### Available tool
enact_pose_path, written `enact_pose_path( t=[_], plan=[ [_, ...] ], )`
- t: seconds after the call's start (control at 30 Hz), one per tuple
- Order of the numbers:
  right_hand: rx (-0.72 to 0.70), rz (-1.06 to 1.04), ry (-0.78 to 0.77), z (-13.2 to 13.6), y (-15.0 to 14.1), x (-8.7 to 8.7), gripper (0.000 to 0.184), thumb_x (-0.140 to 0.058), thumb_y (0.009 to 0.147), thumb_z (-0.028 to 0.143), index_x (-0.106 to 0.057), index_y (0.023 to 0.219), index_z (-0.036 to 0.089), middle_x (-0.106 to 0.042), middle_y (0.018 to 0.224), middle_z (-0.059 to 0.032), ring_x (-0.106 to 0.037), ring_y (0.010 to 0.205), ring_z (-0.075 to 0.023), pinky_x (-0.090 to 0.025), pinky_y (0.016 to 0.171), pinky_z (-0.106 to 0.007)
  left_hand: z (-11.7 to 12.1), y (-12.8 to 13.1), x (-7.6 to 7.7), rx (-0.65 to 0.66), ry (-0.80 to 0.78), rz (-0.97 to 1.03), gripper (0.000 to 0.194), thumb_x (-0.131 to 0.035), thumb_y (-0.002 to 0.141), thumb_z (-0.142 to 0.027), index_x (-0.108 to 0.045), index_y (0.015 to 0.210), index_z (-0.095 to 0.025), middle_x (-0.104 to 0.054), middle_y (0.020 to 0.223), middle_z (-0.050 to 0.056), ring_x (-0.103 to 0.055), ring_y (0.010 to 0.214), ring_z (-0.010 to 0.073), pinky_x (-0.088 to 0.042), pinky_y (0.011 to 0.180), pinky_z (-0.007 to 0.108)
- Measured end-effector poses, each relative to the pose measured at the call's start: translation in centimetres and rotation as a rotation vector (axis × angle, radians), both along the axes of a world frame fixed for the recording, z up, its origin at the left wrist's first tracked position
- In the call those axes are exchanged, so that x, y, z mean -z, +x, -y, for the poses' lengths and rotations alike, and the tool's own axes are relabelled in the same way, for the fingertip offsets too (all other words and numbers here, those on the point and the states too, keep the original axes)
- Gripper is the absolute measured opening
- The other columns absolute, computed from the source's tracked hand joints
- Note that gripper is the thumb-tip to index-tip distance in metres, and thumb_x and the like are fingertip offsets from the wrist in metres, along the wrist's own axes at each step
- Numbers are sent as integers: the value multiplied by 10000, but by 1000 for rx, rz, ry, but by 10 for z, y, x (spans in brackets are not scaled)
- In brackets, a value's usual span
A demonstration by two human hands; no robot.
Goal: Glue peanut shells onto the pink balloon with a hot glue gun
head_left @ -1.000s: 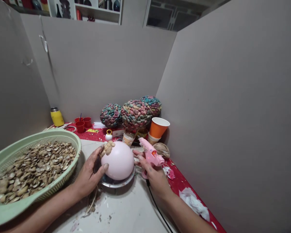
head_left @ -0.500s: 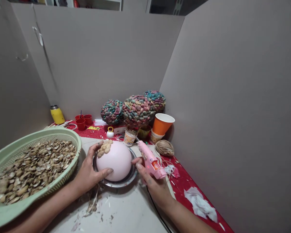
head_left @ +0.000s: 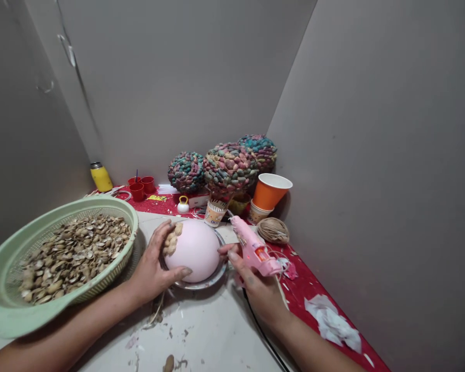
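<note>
A pale pink balloon (head_left: pixel 199 251) rests in a round metal bowl (head_left: pixel 213 281), with a patch of peanut shells (head_left: pixel 172 239) stuck on its upper left. My left hand (head_left: pixel 157 263) is wrapped round the balloon's left side, thumb on its front and fingers by the shells. In my right hand (head_left: pixel 256 284) is a pink hot glue gun (head_left: pixel 253 245), its nozzle pointing up and away, a black cord trailing below. The index finger of that hand reaches to the balloon's right side. At the left, a green colander (head_left: pixel 134 222) holds many peanut shells (head_left: pixel 77 253).
Behind stand several balls covered in coloured shells (head_left: pixel 230 168), an orange paper cup (head_left: pixel 271 192), small red cups (head_left: pixel 137 192) and a yellow bottle (head_left: pixel 101 177). A coil of twine (head_left: pixel 273 230) and crumpled tissue (head_left: pixel 333 321) lie on the right. Grey panels (head_left: pixel 372 155) enclose the table.
The balloon has turned leftward under my left hand, carrying the shell patch further to its left side. The view has tilted down and shifted slightly. The glue gun stays in my right hand.
</note>
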State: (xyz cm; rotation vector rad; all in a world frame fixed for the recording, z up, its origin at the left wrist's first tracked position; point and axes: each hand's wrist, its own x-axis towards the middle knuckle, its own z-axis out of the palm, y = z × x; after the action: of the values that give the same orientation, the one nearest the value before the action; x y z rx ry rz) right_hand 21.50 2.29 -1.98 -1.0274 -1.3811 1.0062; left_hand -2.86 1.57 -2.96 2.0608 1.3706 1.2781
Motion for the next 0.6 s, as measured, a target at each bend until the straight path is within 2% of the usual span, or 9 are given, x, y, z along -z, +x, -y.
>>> enact_pose_path(
  t=[0.13, 0.27, 0.4, 0.47, 0.6],
  plan=[
    [-43, 20, -31, 3, -1, 1, 420, -654, 837, 597, -710, 951, 196, -689, 903, -68, -641, 864, -237, -533, 802, -373, 0, 3, -5, -50, -80, 31, 871, -772, 749, -509, -366, 1452, -197, -463, 1501, 188, -454, 1382, 354, -340, 1172, 526],
    [-8, -47, -21, 1, 0, 4, 456, -655, 821, 647, -689, 905, 201, -670, 887, -65, -618, 827, -213, -513, 677, -305, 0, 3, -8, -54, -98, 24, 833, -696, 822, -496, -326, 1494, -172, -381, 1571, 188, -370, 1446, 335, -279, 1206, 508],
    [-88, -79, -17, 2, 4, 5, 421, -611, 874, 623, -645, 848, 205, -617, 822, -39, -544, 679, -154, -385, 482, -230, 3, 2, -7, -59, -95, 18, 797, -619, 882, -500, -289, 1534, -180, -335, 1601, 182, -325, 1469, 340, -245, 1214, 534],
    [-147, -86, -3, 4, 6, 5, 421, -582, 902, 611, -624, 817, 202, -602, 818, -38, -546, 681, -150, -363, 473, -226, 5, 2, -7, -67, -96, 24, 781, -594, 904, -489, -262, 1552, -207, -318, 1614, 167, -321, 1472, 338, -244, 1213, 538],
    [-229, -83, 18, 9, 8, 3, 434, -526, 930, 620, -625, 839, 207, -611, 791, -38, -562, 657, -157, -387, 499, -250, 8, 2, -8, -74, -80, 26, 745, -552, 940, -463, -223, 1570, -244, -268, 1643, 140, -252, 1503, 329, -227, 1220, 541]
  ],
)
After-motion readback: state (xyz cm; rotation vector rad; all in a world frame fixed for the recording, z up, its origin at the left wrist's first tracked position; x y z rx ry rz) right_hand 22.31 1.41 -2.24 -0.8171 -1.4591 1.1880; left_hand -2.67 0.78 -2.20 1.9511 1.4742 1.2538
